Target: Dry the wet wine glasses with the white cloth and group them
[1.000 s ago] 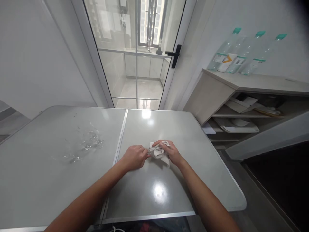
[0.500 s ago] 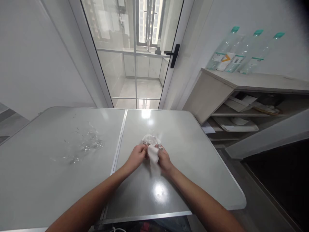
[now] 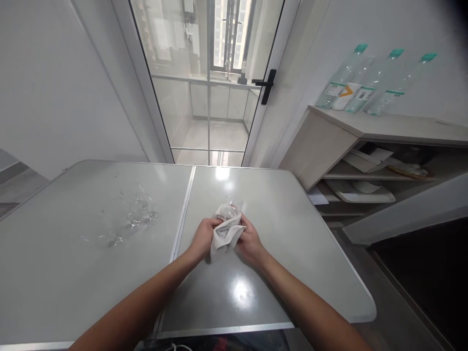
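Note:
A light grey-white cloth (image 3: 224, 235) is bunched between my two hands, over the middle of the table's right half. It wraps around a clear drinking glass (image 3: 235, 201), whose far end sticks out beyond the folds. My left hand (image 3: 204, 236) is closed, pinching the cloth's left side between thumb and fingers. On the other side my right hand (image 3: 250, 241) curls around the cloth and the glass within it, with a fingertip along the glass. The covered part of the glass and some right-hand fingers are hidden.
A cluster of clear glassware (image 3: 137, 217) lies on the left half of the grey table (image 3: 303, 273). A metal strip (image 3: 182, 214) divides the tabletop. Several plastic bottles (image 3: 387, 95) stand on a shelf unit (image 3: 332, 122) at the right. A glass door (image 3: 208, 122) is behind.
The cloth has shifted left and spread out more between my hands, with its loose end now hanging lower left. My left hand has moved slightly left. The camera view has shifted a little.

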The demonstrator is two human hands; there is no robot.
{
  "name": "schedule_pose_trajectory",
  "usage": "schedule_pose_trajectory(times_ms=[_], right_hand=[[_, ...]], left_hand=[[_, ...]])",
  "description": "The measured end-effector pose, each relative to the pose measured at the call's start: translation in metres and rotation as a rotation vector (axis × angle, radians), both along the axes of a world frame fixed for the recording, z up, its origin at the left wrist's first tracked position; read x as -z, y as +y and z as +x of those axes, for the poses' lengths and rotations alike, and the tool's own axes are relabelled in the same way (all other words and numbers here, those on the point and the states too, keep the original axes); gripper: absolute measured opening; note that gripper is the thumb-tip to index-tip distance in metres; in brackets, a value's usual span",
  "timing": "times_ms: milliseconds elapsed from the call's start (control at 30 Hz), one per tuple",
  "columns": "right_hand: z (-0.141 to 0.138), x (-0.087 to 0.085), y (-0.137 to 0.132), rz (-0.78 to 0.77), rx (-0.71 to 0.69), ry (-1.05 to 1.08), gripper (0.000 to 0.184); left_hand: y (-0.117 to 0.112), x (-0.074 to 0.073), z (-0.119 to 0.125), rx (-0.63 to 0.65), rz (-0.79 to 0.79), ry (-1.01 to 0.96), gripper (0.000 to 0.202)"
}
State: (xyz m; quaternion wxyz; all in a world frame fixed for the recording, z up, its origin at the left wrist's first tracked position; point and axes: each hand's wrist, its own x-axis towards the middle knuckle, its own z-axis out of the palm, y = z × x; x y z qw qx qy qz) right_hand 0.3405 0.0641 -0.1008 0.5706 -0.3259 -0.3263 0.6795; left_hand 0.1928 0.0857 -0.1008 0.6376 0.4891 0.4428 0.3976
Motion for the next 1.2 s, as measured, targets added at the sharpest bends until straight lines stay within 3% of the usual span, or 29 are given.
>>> schedule_pose_trajectory(times_ms=[67, 200, 367, 500, 667, 767, 900, 1000, 1067, 1200], right_hand=[[-0.003, 0.008, 0.001, 0.025, 0.023, -0.039, 0.073], [-0.001, 0.017, -0.001, 0.042, -0.041, -0.090, 0.059], [0.008, 0.009, 0.000, 0.063, -0.034, -0.111, 0.050], [0.015, 0.005, 0.007, 0.004, 0.064, -0.103, 0.041], [0.010, 0.010, 0.003, -0.025, -0.227, -0.178, 0.021], [0.007, 0.009, -0.001, 0.047, -0.294, -0.314, 0.020], [0.012, 0.005, -0.001, 0.362, -0.040, -0.799, 0.010], [0.014, 0.002, -0.002, 0.475, 0.073, -1.015, 0.010], [0.015, 0.000, -0.003, 0.406, -0.029, -0.921, 0.007], [0.017, -0.005, -0.005, 0.095, -0.433, -0.392, 0.028]], left_hand=[[0.000, 0.001, -0.001, 0.015, -0.021, 0.023, 0.033], [0.007, 0.005, -0.005, 0.002, -0.074, 0.147, 0.032], [0.014, 0.006, -0.011, -0.037, 0.139, 0.317, 0.028], [0.013, -0.010, -0.016, -0.128, 0.379, 0.144, 0.045], [0.007, -0.024, -0.015, 0.118, 0.335, -0.112, 0.055], [0.002, -0.019, -0.011, 0.073, 0.341, -0.092, 0.054], [-0.003, -0.012, -0.007, -0.147, 0.451, 0.221, 0.059], [-0.004, -0.016, -0.008, -0.198, 0.524, 0.326, 0.054], [-0.003, -0.021, -0.010, -0.181, 0.522, 0.285, 0.048], [0.001, -0.028, -0.016, 0.005, 0.454, 0.109, 0.043]])
